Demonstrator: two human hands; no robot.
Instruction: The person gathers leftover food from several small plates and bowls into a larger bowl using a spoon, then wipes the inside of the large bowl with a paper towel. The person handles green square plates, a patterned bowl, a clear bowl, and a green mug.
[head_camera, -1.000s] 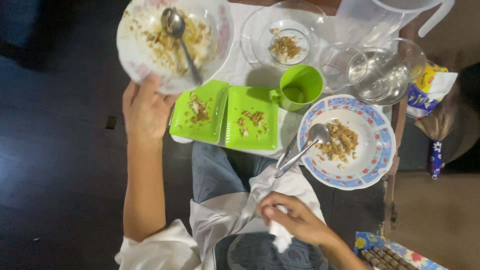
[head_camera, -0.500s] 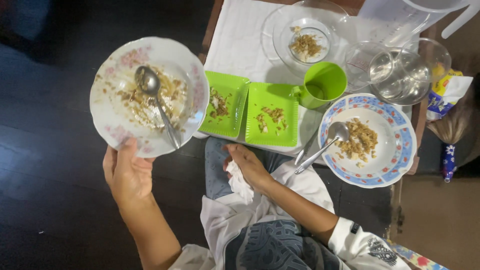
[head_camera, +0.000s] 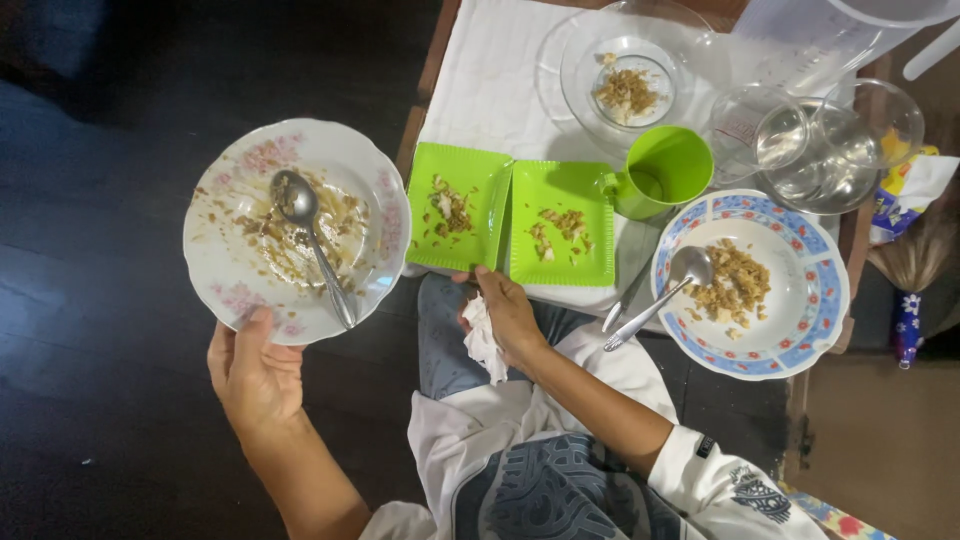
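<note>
Left hand (head_camera: 252, 372) cupped under white floral plate (head_camera: 297, 229) at nine o'clock, spoon (head_camera: 312, 240) and scraps inside. Right hand (head_camera: 507, 315) pinching crumpled tissue (head_camera: 483, 343), fingertips touching green tray (head_camera: 511, 219) holding crumbs.

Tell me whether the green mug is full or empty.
Nearly empty. The green mug stands upright on the table, and looking down into it shows its green walls and only a little dark residue at the bottom.

dishes crowd table (head_camera: 480, 90), free room left over floor (head_camera: 100, 300)
</note>
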